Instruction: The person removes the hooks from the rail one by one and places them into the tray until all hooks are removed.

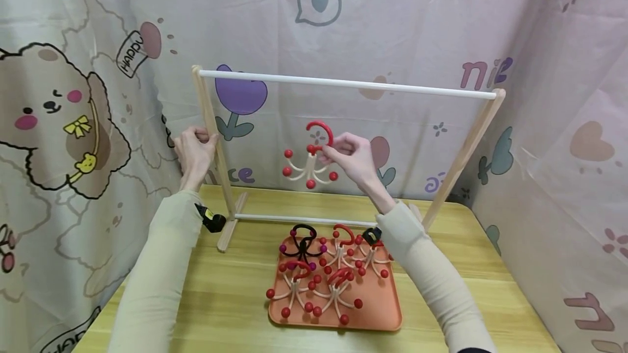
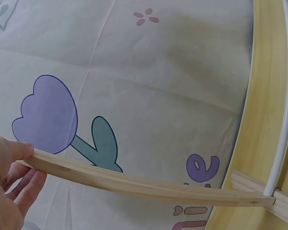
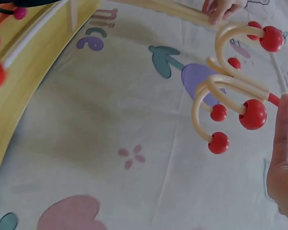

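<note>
In the head view my right hand [image 1: 354, 158] pinches the red hook of a cream octopus-style hanger [image 1: 311, 168], its curved arms tipped with red balls. The hanger is held in the air, below the white top rod [image 1: 343, 82] of a wooden rack and apart from it. My left hand [image 1: 195, 151] grips the rack's left post [image 1: 208, 108]; the left wrist view shows thumb and fingers on either side of that post [image 2: 134, 186]. Seen from the right wrist, the hanger [image 3: 240, 86] points its arms away from the hand [image 3: 284, 153]; part of the hook is out of frame.
An orange tray [image 1: 380, 309] on the wooden table [image 1: 230, 298] carries several more red-hooked cream hangers [image 1: 336, 290] and a black one [image 1: 303, 247] with purple balls. A lower white rod [image 1: 294, 219] joins the rack's feet. Printed curtains [image 1: 417, 31] surround the table.
</note>
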A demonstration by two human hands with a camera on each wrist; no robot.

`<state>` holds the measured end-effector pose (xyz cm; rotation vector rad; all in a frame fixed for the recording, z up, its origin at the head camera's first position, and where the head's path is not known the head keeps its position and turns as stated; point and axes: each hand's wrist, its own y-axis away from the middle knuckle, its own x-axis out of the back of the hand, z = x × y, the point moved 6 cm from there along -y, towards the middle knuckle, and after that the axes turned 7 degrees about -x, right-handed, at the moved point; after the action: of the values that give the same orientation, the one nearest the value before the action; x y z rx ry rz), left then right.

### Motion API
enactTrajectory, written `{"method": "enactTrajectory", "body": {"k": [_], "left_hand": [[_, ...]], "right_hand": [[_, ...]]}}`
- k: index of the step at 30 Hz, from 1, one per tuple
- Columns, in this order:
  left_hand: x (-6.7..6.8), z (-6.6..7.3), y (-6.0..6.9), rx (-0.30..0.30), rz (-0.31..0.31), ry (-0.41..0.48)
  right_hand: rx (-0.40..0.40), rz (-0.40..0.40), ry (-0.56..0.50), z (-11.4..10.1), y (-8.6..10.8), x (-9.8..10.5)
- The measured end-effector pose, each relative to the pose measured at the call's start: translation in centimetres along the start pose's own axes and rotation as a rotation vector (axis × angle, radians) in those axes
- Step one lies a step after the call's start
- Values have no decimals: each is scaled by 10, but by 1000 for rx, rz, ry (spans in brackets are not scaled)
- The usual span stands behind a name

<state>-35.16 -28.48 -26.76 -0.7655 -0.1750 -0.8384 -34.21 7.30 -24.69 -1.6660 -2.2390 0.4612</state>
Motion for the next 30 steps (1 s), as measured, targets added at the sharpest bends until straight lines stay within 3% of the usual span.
{"method": "enactTrajectory", "body": {"k": [9, 14, 23, 30], "left_hand": [[0, 1, -1, 8, 8, 7], [0, 1, -1, -1, 2, 7], [-2, 0, 1, 16, -13, 11], [-3, -1, 1, 18, -16, 16]], "right_hand": [[-65, -10, 29, 18, 56, 45], [-45, -41, 46, 28, 83, 64], [-25, -131, 62, 47, 124, 88], [-90, -201, 84, 61, 149, 104]]}}
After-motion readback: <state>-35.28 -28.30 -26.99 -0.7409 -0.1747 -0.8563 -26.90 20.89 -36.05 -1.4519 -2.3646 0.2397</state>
